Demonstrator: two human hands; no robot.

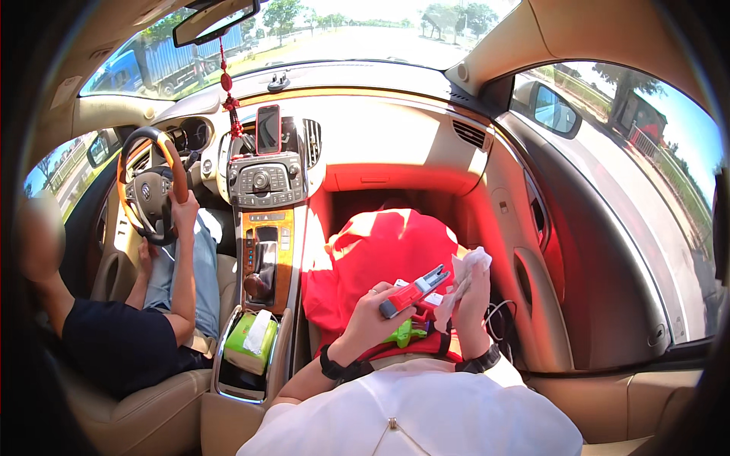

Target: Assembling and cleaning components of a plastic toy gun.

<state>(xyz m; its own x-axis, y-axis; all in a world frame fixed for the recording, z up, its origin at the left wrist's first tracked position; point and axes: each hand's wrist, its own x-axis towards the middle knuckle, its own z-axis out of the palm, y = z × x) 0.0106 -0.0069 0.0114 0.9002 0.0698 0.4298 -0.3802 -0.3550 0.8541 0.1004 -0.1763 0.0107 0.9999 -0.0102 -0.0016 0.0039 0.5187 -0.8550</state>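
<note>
While held, red tool (pixel 415 292) slants forward-right.

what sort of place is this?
Inside a car, viewed from the front passenger side: there's a steering wheel on the left, a gear lever in the centre console, and a rear-view mirror up top.

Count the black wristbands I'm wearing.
2: one black wristband by your left hand, which holds a red-and-grey tool, and another black wristband by your right hand, which holds crumpled white tissue. Your white shirt may hide more.
</note>
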